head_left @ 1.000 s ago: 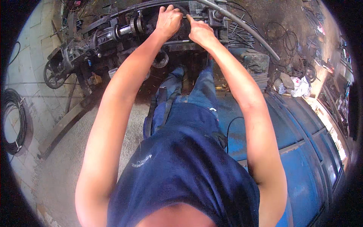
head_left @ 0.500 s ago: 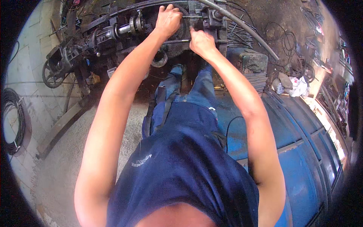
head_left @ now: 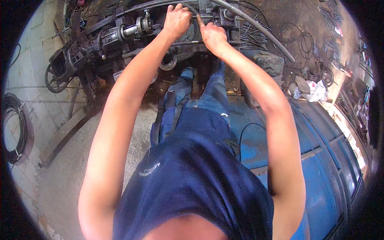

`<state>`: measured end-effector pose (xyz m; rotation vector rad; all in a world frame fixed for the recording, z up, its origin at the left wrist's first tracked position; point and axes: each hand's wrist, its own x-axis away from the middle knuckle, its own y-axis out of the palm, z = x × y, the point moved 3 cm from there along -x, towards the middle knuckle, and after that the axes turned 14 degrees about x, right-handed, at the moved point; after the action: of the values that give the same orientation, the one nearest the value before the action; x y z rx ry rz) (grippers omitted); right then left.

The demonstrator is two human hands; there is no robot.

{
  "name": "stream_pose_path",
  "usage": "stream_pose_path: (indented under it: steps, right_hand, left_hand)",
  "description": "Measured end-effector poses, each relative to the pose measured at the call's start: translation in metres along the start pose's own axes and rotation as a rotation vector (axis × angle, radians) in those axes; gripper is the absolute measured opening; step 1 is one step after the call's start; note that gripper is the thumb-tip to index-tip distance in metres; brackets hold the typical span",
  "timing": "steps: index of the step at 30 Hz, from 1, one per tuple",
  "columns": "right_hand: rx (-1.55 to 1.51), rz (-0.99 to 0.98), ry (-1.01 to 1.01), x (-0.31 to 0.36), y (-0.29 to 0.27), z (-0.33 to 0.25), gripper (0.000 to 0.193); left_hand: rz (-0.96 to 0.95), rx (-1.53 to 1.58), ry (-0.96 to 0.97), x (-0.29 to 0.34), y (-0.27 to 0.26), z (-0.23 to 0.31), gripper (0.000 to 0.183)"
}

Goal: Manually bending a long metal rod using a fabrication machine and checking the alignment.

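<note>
My left hand [head_left: 178, 20] is closed at the far edge of a dark, greasy machine [head_left: 120, 38], its fingers curled over the top. From the thumb side of that hand a thin metal rod [head_left: 207, 17] runs right to a block-like clamp [head_left: 228, 16] on the machine. My right hand [head_left: 213, 35] is just to the right and nearer to me. Its index finger is stretched out, the tip at or against the rod; its other fingers are bent and seem to hold nothing. A second thin bar [head_left: 192, 42] crosses below both hands.
A long grey pipe [head_left: 264, 32] slants down on the right, above a pile of cut rods [head_left: 254, 38]. A handwheel [head_left: 56, 78] sits at the machine's left end. Coiled black hose [head_left: 16, 128] lies far left, blue metal panels [head_left: 320, 172] at right, white bags [head_left: 318, 92] beyond.
My right hand has shifted slightly away from the lower bar, its index finger now reaching up to the rod; my right elbow has swung outward. My left hand has hardly moved.
</note>
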<state>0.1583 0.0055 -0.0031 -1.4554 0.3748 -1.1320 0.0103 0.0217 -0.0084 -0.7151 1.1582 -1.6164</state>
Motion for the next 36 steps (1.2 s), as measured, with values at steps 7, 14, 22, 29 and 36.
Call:
stream_pose_path:
  steps: [7,14,22,29,36]
  right_hand:
    - [-0.179,0.201,-0.168,0.032,0.015,-0.008,0.018]
    - [-0.438,0.046,0.059,0.041,0.020,-0.015,0.025]
    - [-1.271,-0.078,0.263,0.042,0.084,-0.050,0.041]
    - [-1.351,-0.172,0.151,0.053,0.079,-0.094,0.024]
    - [-1.083,-0.144,0.236,0.055,0.079,-0.115,0.021]
  left_hand:
    - [-0.048,-0.037,-0.021,-0.004,0.001,0.000,0.019]
    - [0.001,-0.018,0.092,0.001,-0.011,0.000,0.016]
    - [0.077,0.184,-0.038,0.095,-0.023,0.023,0.014]
    - [0.016,0.263,-0.232,0.166,-0.008,0.043,0.015]
    - [0.099,0.300,-0.306,0.200,-0.022,0.036,0.026]
